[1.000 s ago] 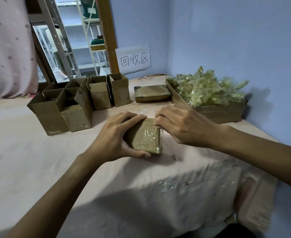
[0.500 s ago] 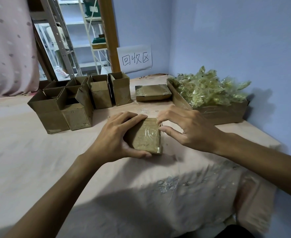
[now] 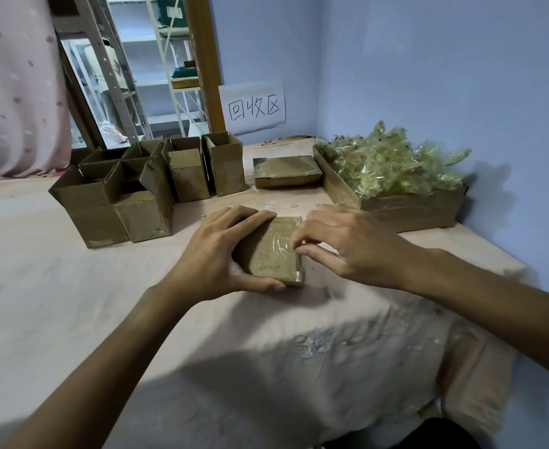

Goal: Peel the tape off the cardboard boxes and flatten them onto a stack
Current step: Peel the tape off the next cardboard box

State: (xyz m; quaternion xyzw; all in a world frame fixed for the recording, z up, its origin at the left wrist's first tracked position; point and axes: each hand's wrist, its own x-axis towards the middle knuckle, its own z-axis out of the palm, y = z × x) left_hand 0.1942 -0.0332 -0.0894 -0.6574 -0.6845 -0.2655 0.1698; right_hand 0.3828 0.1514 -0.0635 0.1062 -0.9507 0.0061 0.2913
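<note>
While the left hand clamps the small brown tape-wrapped cardboard box from its left side, thumb along the near edge and fingers over the far edge, its grip is closed firmly on the box and pins it flat to the surface. The right hand has shifted since half a second ago: its fingers, then spread and lifted over the box's right edge, are now drawn together, thumb and forefinger pinched at that edge where the clear tape wraps over. Whether the pinch actually has a tape end between the fingertips I cannot tell. That change suggests the hunt for a tape edge is giving way to the peel itself. The box sits mid-surface on the pale pink cloth-covered surface. Beyond it lies a short stack of flattened brown boxes, to the left a cluster of open upright brown boxes, and to the right a wide cardboard tray heaped with crumpled yellowish tape.
</note>
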